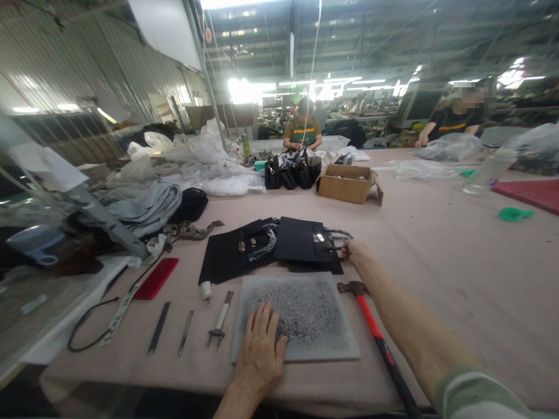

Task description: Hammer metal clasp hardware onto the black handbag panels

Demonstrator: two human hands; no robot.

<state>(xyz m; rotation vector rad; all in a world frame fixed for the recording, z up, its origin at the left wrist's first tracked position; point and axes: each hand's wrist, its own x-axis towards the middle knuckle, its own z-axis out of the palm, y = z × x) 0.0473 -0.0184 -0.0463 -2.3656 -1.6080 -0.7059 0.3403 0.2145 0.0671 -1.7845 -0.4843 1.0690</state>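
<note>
My left hand [261, 349] lies flat, fingers stretched out, on a pale board [349, 343] whose middle is pitted and speckled dark. Beyond the board, my right hand [358, 254] is closed at the right end of a flat black handbag panel [297, 240], pinching it by its plastic-wrapped handle [338, 234]. A gold-coloured clasp shows on this panel. Another black handbag panel [225, 254], also with a wrapped handle and metal fittings, lies at its left. A hammer [371, 317] with a red and black handle rests right of the board.
Left of the board lie a small white bottle [206, 293], a metal pronged tool [220, 323], a thin rod [186, 333], a dark flat strip [159, 327] and a red phone-like slab [157, 279]. Farther back stand black handbags [302, 170] and a cardboard box [343, 189]. Two people sit beyond.
</note>
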